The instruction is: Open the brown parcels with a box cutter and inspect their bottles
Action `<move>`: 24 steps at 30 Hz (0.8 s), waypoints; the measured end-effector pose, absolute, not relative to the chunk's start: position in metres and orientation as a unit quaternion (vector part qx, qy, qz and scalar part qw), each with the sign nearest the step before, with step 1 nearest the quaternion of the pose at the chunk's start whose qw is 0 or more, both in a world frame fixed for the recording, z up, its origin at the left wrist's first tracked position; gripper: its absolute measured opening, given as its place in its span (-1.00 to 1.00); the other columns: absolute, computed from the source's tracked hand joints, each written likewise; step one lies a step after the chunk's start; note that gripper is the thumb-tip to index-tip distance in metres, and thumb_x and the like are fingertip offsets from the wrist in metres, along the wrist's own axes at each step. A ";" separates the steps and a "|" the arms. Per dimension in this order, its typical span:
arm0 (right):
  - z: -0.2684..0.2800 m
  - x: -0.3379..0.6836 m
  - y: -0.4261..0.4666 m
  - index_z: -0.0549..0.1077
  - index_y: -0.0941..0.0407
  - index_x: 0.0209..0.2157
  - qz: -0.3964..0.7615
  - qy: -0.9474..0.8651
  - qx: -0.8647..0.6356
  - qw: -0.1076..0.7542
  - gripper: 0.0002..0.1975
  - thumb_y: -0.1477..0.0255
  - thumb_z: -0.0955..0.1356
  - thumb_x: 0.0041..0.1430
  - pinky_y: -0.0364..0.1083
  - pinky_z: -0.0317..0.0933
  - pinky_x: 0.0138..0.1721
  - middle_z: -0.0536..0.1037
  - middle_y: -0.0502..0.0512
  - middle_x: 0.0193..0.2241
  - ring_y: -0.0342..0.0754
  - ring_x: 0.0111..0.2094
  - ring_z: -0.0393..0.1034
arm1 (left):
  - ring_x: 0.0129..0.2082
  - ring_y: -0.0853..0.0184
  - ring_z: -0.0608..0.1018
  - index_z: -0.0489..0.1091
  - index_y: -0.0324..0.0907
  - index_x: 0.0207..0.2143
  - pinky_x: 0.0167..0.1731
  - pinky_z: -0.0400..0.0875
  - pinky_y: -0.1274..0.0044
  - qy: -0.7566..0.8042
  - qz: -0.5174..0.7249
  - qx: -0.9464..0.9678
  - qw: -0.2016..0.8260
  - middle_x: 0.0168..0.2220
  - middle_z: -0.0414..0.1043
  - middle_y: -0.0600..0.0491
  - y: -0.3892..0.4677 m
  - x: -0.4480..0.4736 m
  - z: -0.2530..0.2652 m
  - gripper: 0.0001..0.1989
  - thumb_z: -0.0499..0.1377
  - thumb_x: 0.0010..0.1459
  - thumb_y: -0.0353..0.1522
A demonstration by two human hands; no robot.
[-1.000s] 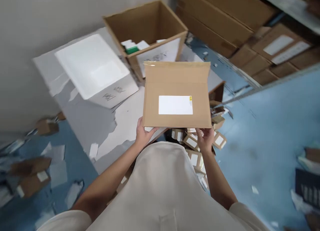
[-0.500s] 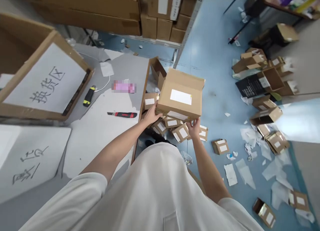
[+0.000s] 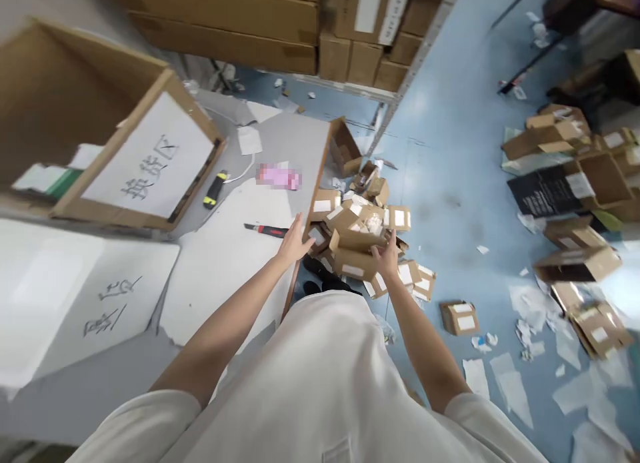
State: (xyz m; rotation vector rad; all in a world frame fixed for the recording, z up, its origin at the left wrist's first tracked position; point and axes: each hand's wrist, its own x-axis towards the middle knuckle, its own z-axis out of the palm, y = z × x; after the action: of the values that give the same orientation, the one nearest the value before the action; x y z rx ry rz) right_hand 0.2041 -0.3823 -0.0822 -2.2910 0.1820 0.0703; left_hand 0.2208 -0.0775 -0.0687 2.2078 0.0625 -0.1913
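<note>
My left hand is over the table's right edge, its fingers stretched out and holding nothing, next to a red-and-black utility knife. My right hand reaches out above the heap of boxes, thumb and fingers apart and apparently free of any load. Between the two hands, lower down, an open cardboard box with a white label lies on the heap. Its far part is tangled visually with the other boxes. A pink pixelated item and a yellow-and-black box cutter lie on the table.
A large carton with a handwritten sign stands on the table at left. Ahead is a metal rack stacked with cartons. Opened boxes and paper scraps litter the floor at right.
The cardboard box that both hands held has been let go and has dropped onto the heap. My hands are now apart and without it. The view has shifted left.
</note>
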 end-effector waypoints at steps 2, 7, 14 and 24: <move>-0.072 0.234 -0.349 -0.03 0.21 0.30 0.119 0.009 -0.908 0.401 -0.32 0.35 0.24 0.18 0.00 0.35 -0.10 0.42 0.35 0.06 -0.04 -0.22 0.50 | 0.20 0.06 0.32 -0.13 -0.19 0.33 0.15 0.27 0.27 0.142 -0.055 0.850 0.504 0.32 -0.04 -0.25 -0.053 0.204 -0.067 -0.11 0.26 0.05 -0.27; -0.056 0.288 -0.241 0.29 0.14 0.14 0.326 -0.237 -0.873 0.275 -0.53 0.43 0.30 0.18 -0.06 0.30 -0.04 0.55 0.18 -0.09 -0.07 -0.19 0.49 | -0.04 0.15 0.54 0.11 -0.25 0.21 -0.05 0.44 0.32 0.416 -0.101 0.719 0.548 0.15 0.28 -0.30 0.004 0.123 -0.065 -0.31 0.21 0.10 -0.18; -0.054 0.258 -0.092 0.27 0.18 0.15 0.391 -0.517 -0.750 0.128 -0.55 0.44 0.26 0.22 -0.02 0.28 -0.02 0.48 0.24 0.01 -0.03 -0.15 0.46 | 0.06 0.08 0.47 0.16 -0.24 0.18 -0.03 0.42 0.30 0.587 -0.022 0.673 0.450 0.17 0.28 -0.24 -0.025 -0.059 -0.049 -0.39 0.14 0.12 -0.18; -0.009 -0.025 0.015 0.33 0.10 0.11 0.408 -0.855 -0.318 -0.030 -0.60 0.44 0.23 0.24 -0.01 0.28 -0.03 0.48 0.16 0.00 -0.01 -0.14 0.44 | -0.01 0.13 0.51 0.23 -0.21 0.14 -0.01 0.41 0.32 0.855 0.205 0.381 0.287 0.01 0.43 -0.16 -0.213 -0.240 -0.033 -0.47 0.08 0.17 -0.15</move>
State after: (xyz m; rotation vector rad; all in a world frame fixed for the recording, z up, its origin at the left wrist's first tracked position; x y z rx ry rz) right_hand -0.0255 0.0146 -0.0090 -1.0192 -2.7391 1.3073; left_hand -0.2403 -0.2134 -0.0328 1.0192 2.2843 0.5468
